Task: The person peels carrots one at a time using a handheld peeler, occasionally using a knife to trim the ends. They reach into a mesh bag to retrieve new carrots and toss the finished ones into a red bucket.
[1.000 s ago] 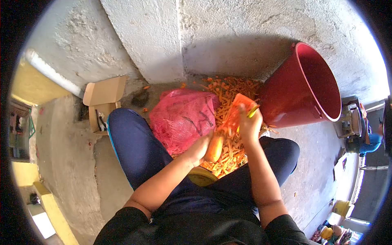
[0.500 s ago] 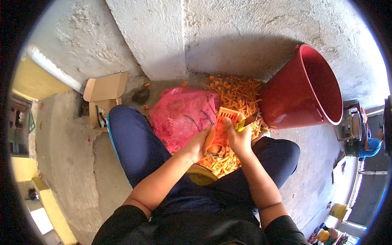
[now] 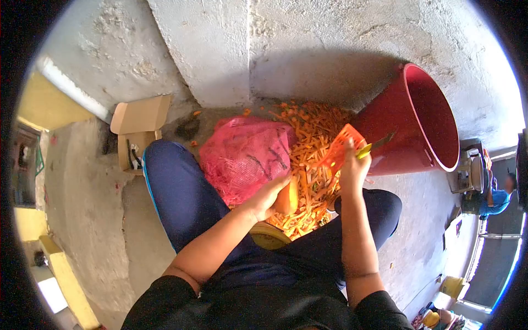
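Observation:
My left hand [image 3: 266, 201] is closed round a thick orange carrot [image 3: 288, 197], held low between my knees. My right hand [image 3: 355, 170], raised to the right of it, grips an orange slotted plastic tool [image 3: 342, 141]. A small knife [image 3: 377, 144] with a yellow handle is in that same hand, its blade pointing right toward the red tub. Orange peelings [image 3: 313, 157] lie heaped beneath and beyond both hands. A pink mesh sack [image 3: 245, 159] sits just past my left hand. Between my legs shows part of a yellow rounded container [image 3: 269, 237].
A large red tub [image 3: 385, 113] leans on its side at the right, near the rough wall [image 3: 324, 38]. An open cardboard box [image 3: 140, 118] with dark items stands beyond my left knee. Far right, a person in blue [image 3: 496, 202] is near stacked containers.
My right hand has moved up and right with the slotted tool and knife, away from my left hand. The carrot in my left hand is now plainly exposed.

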Available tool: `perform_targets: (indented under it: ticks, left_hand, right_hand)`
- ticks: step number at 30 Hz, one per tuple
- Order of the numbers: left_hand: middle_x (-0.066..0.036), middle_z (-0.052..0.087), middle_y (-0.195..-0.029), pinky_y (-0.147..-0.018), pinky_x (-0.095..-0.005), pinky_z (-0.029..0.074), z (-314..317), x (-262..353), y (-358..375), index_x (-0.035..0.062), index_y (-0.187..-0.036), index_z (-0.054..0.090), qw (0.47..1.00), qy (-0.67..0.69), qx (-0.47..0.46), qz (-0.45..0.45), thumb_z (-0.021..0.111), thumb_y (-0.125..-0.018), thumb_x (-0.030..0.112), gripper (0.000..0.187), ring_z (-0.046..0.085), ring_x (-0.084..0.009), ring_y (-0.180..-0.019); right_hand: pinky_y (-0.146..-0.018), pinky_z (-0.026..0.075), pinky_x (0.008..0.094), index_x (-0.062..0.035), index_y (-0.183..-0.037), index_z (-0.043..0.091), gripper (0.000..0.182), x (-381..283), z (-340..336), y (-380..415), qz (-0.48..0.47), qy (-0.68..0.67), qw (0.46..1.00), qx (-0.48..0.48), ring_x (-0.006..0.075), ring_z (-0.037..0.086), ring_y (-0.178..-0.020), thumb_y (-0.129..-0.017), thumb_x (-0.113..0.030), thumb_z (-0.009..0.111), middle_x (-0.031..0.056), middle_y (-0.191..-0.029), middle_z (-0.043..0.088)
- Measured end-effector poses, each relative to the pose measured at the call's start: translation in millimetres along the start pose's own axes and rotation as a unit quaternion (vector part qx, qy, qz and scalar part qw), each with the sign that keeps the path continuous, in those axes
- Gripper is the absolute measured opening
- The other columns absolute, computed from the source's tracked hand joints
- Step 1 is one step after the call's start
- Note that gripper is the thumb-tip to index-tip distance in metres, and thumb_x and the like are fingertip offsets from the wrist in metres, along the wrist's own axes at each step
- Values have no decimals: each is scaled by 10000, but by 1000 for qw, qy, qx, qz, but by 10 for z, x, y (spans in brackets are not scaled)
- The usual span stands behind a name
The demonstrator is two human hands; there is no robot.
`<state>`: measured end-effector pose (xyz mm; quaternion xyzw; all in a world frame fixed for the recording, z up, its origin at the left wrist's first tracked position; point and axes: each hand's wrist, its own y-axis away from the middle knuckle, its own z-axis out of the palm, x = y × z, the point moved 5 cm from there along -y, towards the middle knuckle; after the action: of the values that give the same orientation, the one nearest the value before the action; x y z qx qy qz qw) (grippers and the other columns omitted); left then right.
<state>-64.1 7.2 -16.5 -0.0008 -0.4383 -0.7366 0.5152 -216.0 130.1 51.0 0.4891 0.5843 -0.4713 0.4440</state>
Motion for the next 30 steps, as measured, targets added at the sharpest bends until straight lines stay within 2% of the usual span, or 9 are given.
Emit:
perform_targets:
  ticks: [4, 7, 11, 17, 19, 23, 24, 26, 30]
  left_hand:
    - [-81, 566, -970, -711, -377, 481, 17, -31, -151, 79, -1083, 459, 977, 79, -196, -36, 434, -815, 462, 468, 564, -204, -864]
    - [-79, 565, -989, -743, -357, 472, 49, -45, -167, 74, -1092, 458, 981, 136, -138, -21, 386, -844, 437, 446, 565, -194, -864]
    - [-71, 569, -974, -756, -338, 466, 86, -11, -146, 77, -1071, 474, 988, 125, -92, 8, 362, -860, 416, 415, 566, -180, -849]
    - [-59, 580, -884, -687, -319, 476, -60, -147, -81, 74, -1015, 495, 990, -69, -124, -23, 367, -844, 466, 447, 571, -166, -757]
    - [-63, 581, -852, -658, -307, 478, 23, -188, -10, 69, -996, 501, 995, -55, -84, -18, 365, -839, 481, 461, 571, -167, -718]
    - [-92, 586, -910, -699, -347, 483, -145, -207, -209, 62, -1041, 488, 993, 6, -103, -48, 340, -856, 446, 452, 583, -194, -780]
    - [-96, 571, -984, -742, -365, 475, -54, -128, -131, 57, -1096, 456, 982, 17, -180, -52, 328, -864, 426, 454, 572, -203, -853]
    - [-95, 560, -1012, -754, -355, 472, -22, -93, -148, 51, -1110, 446, 991, 60, -116, -32, 322, -867, 420, 459, 565, -204, -875]
    - [-85, 552, -1027, -782, -350, 456, -5, -28, -144, 57, -1108, 447, 992, 102, -69, 10, 316, -874, 404, 439, 555, -196, -896]
  right_hand:
    - [-605, 404, 223, -16, -833, 520, 88, -74, 332, 403, 9, -3, 992, -130, 86, 492, -661, -808, -101, 522, 24, -732, 558]
    - [-602, 421, 237, -8, -859, 530, 96, -213, 542, 598, 16, -71, 979, -189, 93, 514, -657, -799, -83, 533, 44, -724, 573]
    - [-583, 433, 252, 1, -883, 542, 140, -274, 550, 608, -19, 23, 979, -204, 104, 537, -642, -793, -107, 546, 83, -711, 584]
    - [-571, 422, 286, -4, -899, 551, 194, 11, 148, -16, -122, 193, 972, 51, 123, 523, -629, -795, -167, 557, 64, -727, 586]
    - [-597, 416, 273, -1, -888, 541, 205, 47, -20, -186, -37, 58, 996, 64, 121, 514, -655, -805, -188, 551, 59, -745, 585]
    - [-558, 379, 243, -28, -813, 510, 148, 141, 132, 62, 28, 4, 998, -50, 84, 446, -616, -816, -174, 535, 13, -678, 522]
    - [-534, 354, 233, -45, -767, 493, 127, -61, 260, 223, 13, -23, 997, -79, 66, 407, -598, -811, -156, 537, -8, -647, 472]
    - [-532, 381, 197, -38, -860, 525, 78, -107, 395, 436, 8, -10, 990, -141, 44, 453, -603, -815, -99, 512, -13, -707, 526]
    - [-561, 437, 263, -7, -859, 538, 111, -188, 577, 641, 8, -38, 979, -199, 123, 547, -618, -789, -93, 544, 77, -704, 587]
